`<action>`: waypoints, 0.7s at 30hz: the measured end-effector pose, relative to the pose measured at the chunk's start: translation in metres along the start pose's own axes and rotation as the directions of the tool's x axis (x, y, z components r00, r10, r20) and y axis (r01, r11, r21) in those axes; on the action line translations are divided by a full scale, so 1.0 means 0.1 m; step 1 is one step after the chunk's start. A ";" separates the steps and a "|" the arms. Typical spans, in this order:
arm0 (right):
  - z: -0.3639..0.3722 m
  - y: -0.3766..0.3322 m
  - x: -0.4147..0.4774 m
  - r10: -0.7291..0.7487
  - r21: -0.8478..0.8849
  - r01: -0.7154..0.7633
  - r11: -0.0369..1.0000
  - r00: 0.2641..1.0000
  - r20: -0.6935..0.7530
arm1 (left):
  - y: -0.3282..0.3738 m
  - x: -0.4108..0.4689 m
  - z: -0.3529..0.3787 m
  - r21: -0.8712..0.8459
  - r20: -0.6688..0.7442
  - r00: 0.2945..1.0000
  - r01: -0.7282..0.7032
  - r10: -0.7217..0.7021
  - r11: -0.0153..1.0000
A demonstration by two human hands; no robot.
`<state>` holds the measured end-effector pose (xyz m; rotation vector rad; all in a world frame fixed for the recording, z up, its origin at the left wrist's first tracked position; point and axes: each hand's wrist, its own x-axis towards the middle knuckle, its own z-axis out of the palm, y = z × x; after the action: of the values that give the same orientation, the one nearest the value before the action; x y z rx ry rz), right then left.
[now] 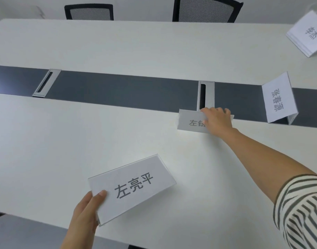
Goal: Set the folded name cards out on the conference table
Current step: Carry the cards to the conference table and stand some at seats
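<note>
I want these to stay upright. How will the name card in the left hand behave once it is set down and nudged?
The name card looks thin and light, so it would probably slide or tip easily. The left hand holds it by one corner without sagging, so it seems fairly stiff.

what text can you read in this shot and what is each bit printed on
"左亮平": name card in the left hand, held by the left hand.
"左" plus a half-covered second character: card under the right hand, the rest hidden by the right hand.
"张春源": card standing at the right, seen sideways.
"李杰", blurred and uncertain: far right card.
No other text is visible.
</note>
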<state>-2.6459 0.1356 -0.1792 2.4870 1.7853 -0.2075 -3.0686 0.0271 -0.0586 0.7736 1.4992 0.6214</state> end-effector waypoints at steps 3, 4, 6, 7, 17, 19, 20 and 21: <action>-0.02 -0.01 0.01 0.004 0.008 -0.005 1.000 0.997 0.072 | 0.01 -0.04 -0.01 0.000 -0.006 1.000 -0.004 0.004 1.000; -0.03 -0.01 0.00 0.006 0.018 -0.007 1.000 0.996 0.094 | 0.02 -0.06 -0.02 0.000 -0.009 1.000 -0.007 0.007 1.000; -0.11 -0.06 -0.07 0.000 0.043 -0.003 0.999 0.997 0.077 | 0.03 -0.10 -0.04 -0.009 -0.010 1.000 -0.016 0.016 1.000; -0.18 -0.10 -0.13 -0.013 0.065 0.011 0.998 1.000 0.028 | 0.04 -0.13 -0.06 -0.019 -0.012 1.000 -0.020 0.020 1.000; -0.95 -1.08 -1.70 -0.175 0.923 -0.047 0.382 0.977 0.122 | 0.06 -0.57 -0.22 -0.194 0.015 0.995 -0.094 0.098 0.977; -0.94 -1.25 -1.98 -0.259 0.947 -0.176 0.268 0.934 0.247 | -0.02 -0.67 -0.32 -0.225 -0.005 0.995 -0.095 0.096 0.970; -0.93 -1.34 -2.11 -0.303 0.944 -0.226 0.239 0.907 0.294 | -0.07 -0.73 -0.38 -0.238 -0.017 0.996 -0.092 0.090 0.967; -0.93 -1.43 -2.23 -0.346 0.942 -0.260 0.213 0.882 0.322 | -0.13 -0.79 -0.45 -0.251 -0.027 0.996 -0.090 0.086 0.964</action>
<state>-2.8449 -0.0146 -0.0510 2.4080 1.6454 -2.4972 -3.1151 -0.0393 -0.0151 0.6417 1.3728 0.8686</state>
